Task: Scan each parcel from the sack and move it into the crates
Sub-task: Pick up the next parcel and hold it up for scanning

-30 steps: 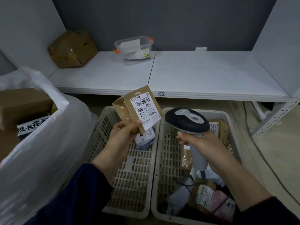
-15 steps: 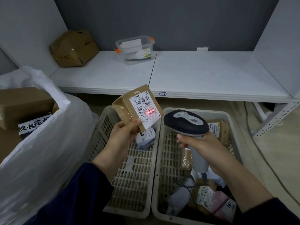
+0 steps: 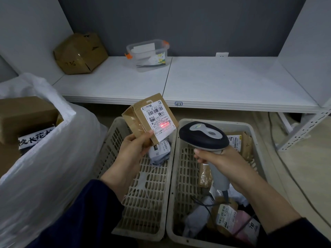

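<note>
My left hand (image 3: 133,149) grips a small brown cardboard parcel (image 3: 138,120) by its lower corner, tilted, with its white shipping label facing me. A red scan line glows on the label's lower barcode. My right hand (image 3: 220,158) holds a black and grey barcode scanner (image 3: 203,136) by its handle, its head aimed at the label. Both are above two beige slotted crates: the left crate (image 3: 143,194) holds one grey bagged parcel (image 3: 159,153), the right crate (image 3: 189,176) holds several parcels. The white sack (image 3: 44,167) at left holds brown boxes.
A white shelf (image 3: 215,83) runs behind the crates, carrying a taped brown carton (image 3: 78,54) at its left and a clear lidded tub (image 3: 148,52) with orange clips. The scanner's cable runs down into the right crate. A perforated shelf upright (image 3: 304,129) and a floor cable are at right.
The red scan line appeared on the label half a second ago and is still there. Parcel and scanner have stayed almost where they were.
</note>
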